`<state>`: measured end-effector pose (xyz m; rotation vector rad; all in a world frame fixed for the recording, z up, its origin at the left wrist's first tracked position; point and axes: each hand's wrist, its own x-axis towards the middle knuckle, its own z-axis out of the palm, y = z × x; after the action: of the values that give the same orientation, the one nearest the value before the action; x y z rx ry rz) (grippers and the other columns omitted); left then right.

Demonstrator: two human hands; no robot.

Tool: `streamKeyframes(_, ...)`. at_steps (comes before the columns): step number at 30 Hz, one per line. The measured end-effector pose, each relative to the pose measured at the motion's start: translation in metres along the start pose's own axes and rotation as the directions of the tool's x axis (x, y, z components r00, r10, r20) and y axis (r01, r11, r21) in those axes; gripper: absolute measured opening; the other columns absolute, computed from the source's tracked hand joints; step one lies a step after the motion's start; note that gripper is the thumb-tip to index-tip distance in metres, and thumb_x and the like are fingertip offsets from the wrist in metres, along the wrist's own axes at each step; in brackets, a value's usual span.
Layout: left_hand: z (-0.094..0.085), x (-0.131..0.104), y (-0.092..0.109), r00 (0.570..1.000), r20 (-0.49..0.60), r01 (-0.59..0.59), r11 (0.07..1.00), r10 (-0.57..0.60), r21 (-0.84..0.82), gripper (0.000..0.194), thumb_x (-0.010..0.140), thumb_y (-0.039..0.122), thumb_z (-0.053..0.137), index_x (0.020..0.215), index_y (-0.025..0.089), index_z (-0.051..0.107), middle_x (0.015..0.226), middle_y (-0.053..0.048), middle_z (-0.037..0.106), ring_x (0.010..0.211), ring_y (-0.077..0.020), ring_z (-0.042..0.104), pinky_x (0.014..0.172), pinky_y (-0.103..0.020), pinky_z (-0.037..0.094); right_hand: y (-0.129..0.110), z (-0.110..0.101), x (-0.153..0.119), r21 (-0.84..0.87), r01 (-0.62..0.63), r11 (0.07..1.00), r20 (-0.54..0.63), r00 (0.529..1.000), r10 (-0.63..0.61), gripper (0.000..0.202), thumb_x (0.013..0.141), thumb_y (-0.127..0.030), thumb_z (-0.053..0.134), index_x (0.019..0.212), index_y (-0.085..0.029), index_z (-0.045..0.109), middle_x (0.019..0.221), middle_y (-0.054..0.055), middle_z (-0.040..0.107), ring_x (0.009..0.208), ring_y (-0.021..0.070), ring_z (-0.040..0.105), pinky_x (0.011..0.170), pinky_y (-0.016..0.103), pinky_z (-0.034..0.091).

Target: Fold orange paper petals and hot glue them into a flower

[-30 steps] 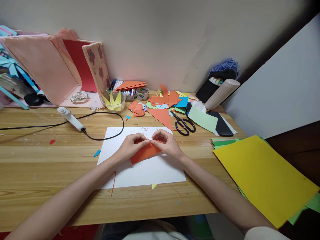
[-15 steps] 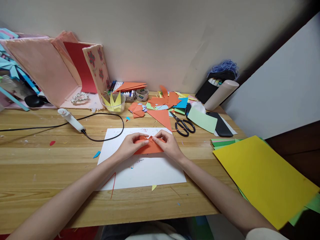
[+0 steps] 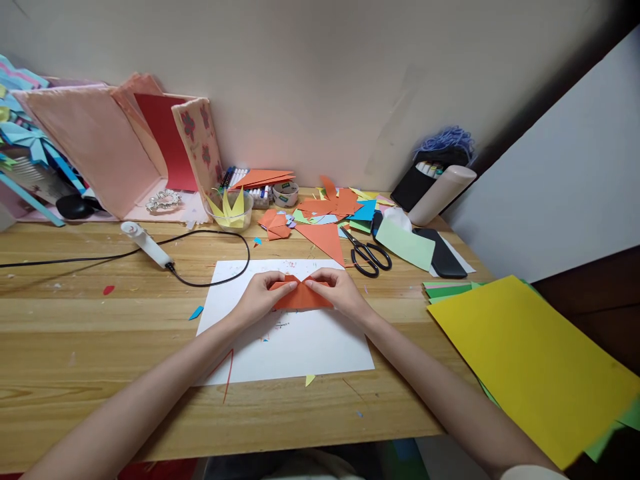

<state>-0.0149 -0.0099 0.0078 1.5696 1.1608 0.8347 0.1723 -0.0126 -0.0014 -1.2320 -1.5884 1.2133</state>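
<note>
A folded piece of orange paper [image 3: 303, 300] is held over a white sheet of paper [image 3: 320, 347] that lies on the wooden table. My left hand [image 3: 263, 295] is closed on its left side, the thumb pressing on top near the middle. On the right side, my right hand [image 3: 341, 293] grips the same paper, thumb on top and fingers behind. Both thumbs almost meet at a small notch in the upper edge. The fingers behind the paper are partly hidden. Black-handled scissors [image 3: 367, 255] and an orange paper triangle [image 3: 323, 241] lie just beyond my right hand.
Paper scraps [image 3: 333, 203] are heaped at the back, near a clear tub [image 3: 240, 217] with yellow paper. A white corded device [image 3: 146, 245] lies left. Yellow sheets [image 3: 530, 360] overhang the right edge. A pink box [image 3: 90, 153] and a pale bottle [image 3: 443, 195] stand along the wall.
Both thumbs have shifted slightly on the orange paper, and its raised peak in the middle now looks flattened into a notch. The whole view has tilted up a little.
</note>
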Motion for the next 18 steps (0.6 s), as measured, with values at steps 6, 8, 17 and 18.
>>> streamKeyframes(6,0.003,-0.003,-0.003,0.999,0.013,-0.031,0.998,0.030,0.058,0.033,0.076,0.043,0.053,0.059,0.015,0.052,0.058,0.003,0.046,0.058,-0.0105,0.041,0.055,-0.024,0.031,-0.001,0.005,-0.002,-0.008,-0.004,1.000,-0.001,1.000,0.004,0.021,0.071,-0.038,0.063,0.075,-0.017,0.067,0.076,0.004,0.066,0.072,0.0158,0.058,0.065,0.027,0.043)
streamKeyframes(8,0.004,-0.003,-0.004,0.999,0.023,-0.033,0.996,0.031,0.082,0.035,0.076,0.045,0.053,0.059,0.015,0.053,0.056,0.003,0.045,0.057,-0.0105,0.040,0.054,-0.024,0.030,-0.001,0.007,-0.002,-0.020,0.003,1.000,0.007,1.000,-0.003,0.022,0.070,-0.039,0.064,0.074,-0.017,0.067,0.075,0.003,0.067,0.069,0.0155,0.057,0.063,0.027,0.043)
streamKeyframes(17,-0.006,0.000,0.000,0.969,0.189,0.193,0.963,-0.158,-0.186,0.049,0.076,0.057,0.047,0.062,0.013,0.061,0.056,-0.002,0.052,0.050,-0.0115,0.045,0.047,-0.024,0.034,0.005,0.004,0.000,0.073,-0.107,0.992,0.012,0.994,0.106,0.025,0.066,-0.041,0.067,0.071,-0.016,0.066,0.074,0.004,0.066,0.067,0.0152,0.057,0.061,0.027,0.043)
streamKeyframes(18,-0.008,0.000,0.001,0.969,0.191,0.198,0.959,-0.159,-0.202,0.048,0.074,0.057,0.050,0.060,0.012,0.060,0.053,-0.003,0.051,0.048,-0.0116,0.045,0.046,-0.025,0.034,0.005,0.004,0.000,0.091,-0.116,0.989,0.029,0.993,0.113,0.026,0.066,-0.041,0.067,0.071,-0.016,0.066,0.074,0.004,0.066,0.068,0.0155,0.058,0.061,0.027,0.043)
